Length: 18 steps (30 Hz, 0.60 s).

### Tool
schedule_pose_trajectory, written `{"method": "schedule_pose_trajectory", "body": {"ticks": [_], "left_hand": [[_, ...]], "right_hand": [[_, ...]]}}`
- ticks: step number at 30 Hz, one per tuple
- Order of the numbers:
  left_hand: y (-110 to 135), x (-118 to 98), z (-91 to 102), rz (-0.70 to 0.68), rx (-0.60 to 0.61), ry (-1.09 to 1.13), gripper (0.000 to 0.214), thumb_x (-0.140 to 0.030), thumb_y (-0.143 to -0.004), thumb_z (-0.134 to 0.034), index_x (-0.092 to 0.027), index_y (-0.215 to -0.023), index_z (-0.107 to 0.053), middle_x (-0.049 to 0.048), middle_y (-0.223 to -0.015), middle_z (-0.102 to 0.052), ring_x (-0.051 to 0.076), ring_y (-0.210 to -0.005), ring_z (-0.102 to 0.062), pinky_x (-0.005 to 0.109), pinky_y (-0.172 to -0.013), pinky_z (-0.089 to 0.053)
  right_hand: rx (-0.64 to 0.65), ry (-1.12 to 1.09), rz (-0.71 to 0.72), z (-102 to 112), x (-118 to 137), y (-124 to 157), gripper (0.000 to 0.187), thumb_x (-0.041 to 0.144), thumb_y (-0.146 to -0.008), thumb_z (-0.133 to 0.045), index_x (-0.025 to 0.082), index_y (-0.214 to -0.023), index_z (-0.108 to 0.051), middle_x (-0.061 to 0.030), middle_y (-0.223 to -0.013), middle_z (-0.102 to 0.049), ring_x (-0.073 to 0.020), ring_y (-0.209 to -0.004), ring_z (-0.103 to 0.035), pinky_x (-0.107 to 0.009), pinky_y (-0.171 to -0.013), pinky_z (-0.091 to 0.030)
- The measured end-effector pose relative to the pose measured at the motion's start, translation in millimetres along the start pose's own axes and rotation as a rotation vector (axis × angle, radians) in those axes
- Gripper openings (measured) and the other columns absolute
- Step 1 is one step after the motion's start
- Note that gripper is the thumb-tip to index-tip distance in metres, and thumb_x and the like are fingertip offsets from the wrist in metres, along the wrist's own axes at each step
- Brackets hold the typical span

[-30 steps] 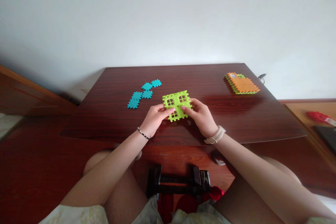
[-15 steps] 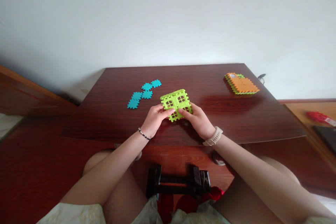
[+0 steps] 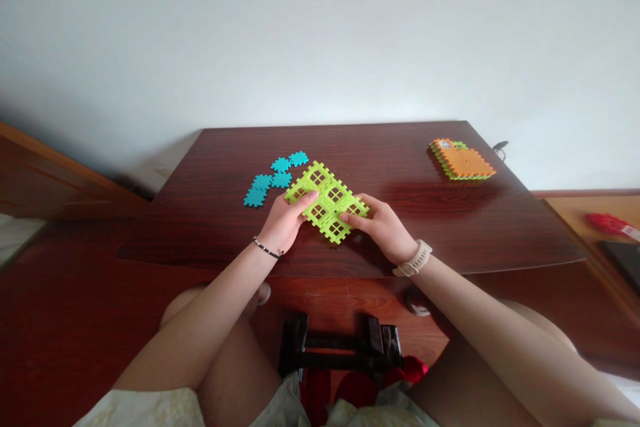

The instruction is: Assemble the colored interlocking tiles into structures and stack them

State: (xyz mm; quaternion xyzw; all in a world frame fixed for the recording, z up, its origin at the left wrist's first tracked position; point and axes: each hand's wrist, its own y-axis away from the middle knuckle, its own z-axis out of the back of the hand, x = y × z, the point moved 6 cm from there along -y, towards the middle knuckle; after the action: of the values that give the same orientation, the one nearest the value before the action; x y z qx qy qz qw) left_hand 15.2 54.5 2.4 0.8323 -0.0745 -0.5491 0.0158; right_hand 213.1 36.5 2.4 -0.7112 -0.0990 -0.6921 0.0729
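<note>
A lime-green panel of joined window tiles (image 3: 327, 200) lies slanted just over the dark wooden table (image 3: 450, 227), running from upper left to lower right. My left hand (image 3: 284, 223) grips its left edge, thumb on top. My right hand (image 3: 381, 227) pinches its right corner with fingers closed on the plastic. Several teal interlocking tiles (image 3: 273, 177) lie flat on the table just left of the panel, close to my left hand.
A stack of orange and green tiles (image 3: 461, 160) sits at the far right of the table. A dark cable end (image 3: 499, 145) lies beyond it. A black stand (image 3: 340, 343) is on the floor between my knees. A red object (image 3: 610, 223) lies at the right edge.
The green panel was held tilted up facing me; now it has been turned and laid out flatter and diagonal. My left hand shifted up and left along its edge.
</note>
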Motion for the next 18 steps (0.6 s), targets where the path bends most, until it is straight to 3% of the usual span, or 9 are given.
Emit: {"method": "schedule_pose_trajectory", "body": {"ticks": [6, 13, 18], "left_hand": [[4.2, 12.6, 2.7, 0.022, -0.142, 0.001, 0.049, -0.043, -0.064, -0.103, -0.019, -0.1, -0.079, 0.0061, -0.104, -0.081, 0.02, -0.093, -0.076, 0.036, -0.086, -0.062], [6.5, 15.9, 1.3, -0.005, -0.148, -0.035, 0.046, -0.045, -0.066, -0.102, -0.019, -0.095, -0.079, 0.006, -0.099, -0.081, 0.019, -0.087, -0.076, 0.038, -0.087, -0.063], [9.3, 15.3, -0.1, -0.007, -0.176, -0.034, 0.049, -0.045, -0.063, -0.104, -0.018, -0.096, -0.079, 0.0058, -0.098, -0.081, 0.019, -0.086, -0.075, 0.037, -0.085, -0.064]], "right_hand": [[-0.076, -0.123, 0.001, 0.4, -2.5, 1.4, 0.048, 0.057, -0.08, -0.092, 0.022, -0.11, -0.076, -0.0076, -0.109, -0.082, -0.0256, -0.096, -0.076, -0.04, -0.086, -0.063], [-0.122, -0.049, 0.01, 4.7, -4.9, 2.0, 0.047, 0.057, -0.082, -0.09, 0.021, -0.108, -0.077, -0.0091, -0.108, -0.083, -0.0256, -0.09, -0.075, -0.04, -0.08, -0.063], [-0.094, -0.118, -0.02, 2.3, -4.6, 2.8, 0.046, 0.055, -0.08, -0.093, 0.021, -0.107, -0.076, -0.009, -0.108, -0.083, -0.0262, -0.093, -0.076, -0.041, -0.084, -0.063]]}}
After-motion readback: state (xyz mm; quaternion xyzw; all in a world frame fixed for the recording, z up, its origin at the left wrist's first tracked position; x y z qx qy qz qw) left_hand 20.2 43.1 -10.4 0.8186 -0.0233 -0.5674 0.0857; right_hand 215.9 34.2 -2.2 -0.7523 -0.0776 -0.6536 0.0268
